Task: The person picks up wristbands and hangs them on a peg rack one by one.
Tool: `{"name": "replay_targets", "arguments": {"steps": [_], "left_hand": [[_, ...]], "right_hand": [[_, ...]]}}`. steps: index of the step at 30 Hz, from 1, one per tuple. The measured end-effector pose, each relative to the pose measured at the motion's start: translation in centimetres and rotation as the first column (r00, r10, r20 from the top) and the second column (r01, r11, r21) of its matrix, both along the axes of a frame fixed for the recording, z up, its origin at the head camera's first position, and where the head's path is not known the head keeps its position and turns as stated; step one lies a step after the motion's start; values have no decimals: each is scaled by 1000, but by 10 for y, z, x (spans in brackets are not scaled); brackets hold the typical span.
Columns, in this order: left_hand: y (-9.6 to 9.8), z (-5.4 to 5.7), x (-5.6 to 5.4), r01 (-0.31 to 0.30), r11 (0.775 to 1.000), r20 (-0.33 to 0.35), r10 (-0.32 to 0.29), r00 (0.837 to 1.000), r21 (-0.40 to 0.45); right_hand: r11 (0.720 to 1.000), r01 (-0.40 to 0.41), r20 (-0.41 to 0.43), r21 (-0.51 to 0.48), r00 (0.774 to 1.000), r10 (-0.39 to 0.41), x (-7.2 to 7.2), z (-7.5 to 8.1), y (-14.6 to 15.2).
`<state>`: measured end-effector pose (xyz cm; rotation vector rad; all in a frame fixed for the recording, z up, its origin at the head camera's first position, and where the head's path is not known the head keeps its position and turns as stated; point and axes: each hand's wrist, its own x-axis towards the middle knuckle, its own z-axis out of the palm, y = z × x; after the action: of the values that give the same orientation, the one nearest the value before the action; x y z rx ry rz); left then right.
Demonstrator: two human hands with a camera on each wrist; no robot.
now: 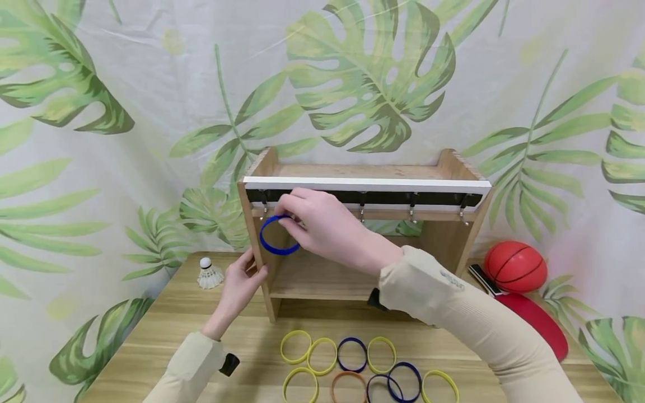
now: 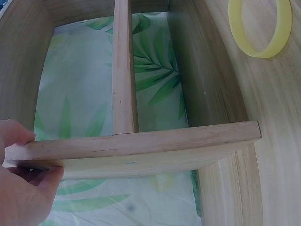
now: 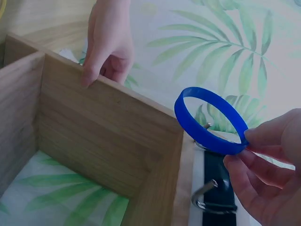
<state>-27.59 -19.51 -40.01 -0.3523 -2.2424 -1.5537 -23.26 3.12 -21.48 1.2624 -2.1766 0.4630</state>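
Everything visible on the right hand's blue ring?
The blue ring is a plain, thin band, apparently silicone or plastic, unbroken where visible. The right hand pinches its edge, holding it raised and tilted at the left front of the wooden shelf. The leftmost hook shows through it in the right-wrist view; contact is unclear.

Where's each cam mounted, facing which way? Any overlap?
Head: worn on head, facing forward and down at shelf; left hand, right hand, sleeves show.
Left wrist: faces shelf edge, yellow ring; left hand shows.
Right wrist: faces held blue ring, hooks; both hands show.
Shared: head and right wrist both show held blue ring.
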Motion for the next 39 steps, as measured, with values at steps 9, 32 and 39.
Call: {"name": "replay_targets", "arguments": {"steps": [9,32,39], "left_hand": [[4,0,-2,28,1000,0,-28,1000,-5],[5,-2,-2,27,1000,-21,-27,999,7],[-1,-1,0,24,1000,0,-24,1000,-1]], "right_hand": [[990,118,-56,78,992,-114,-11,-1,-22],[992,128,-229,3,966,-124,12,-30,15],[989,135,-168,-52,975,-142,35,-79,63]]}}
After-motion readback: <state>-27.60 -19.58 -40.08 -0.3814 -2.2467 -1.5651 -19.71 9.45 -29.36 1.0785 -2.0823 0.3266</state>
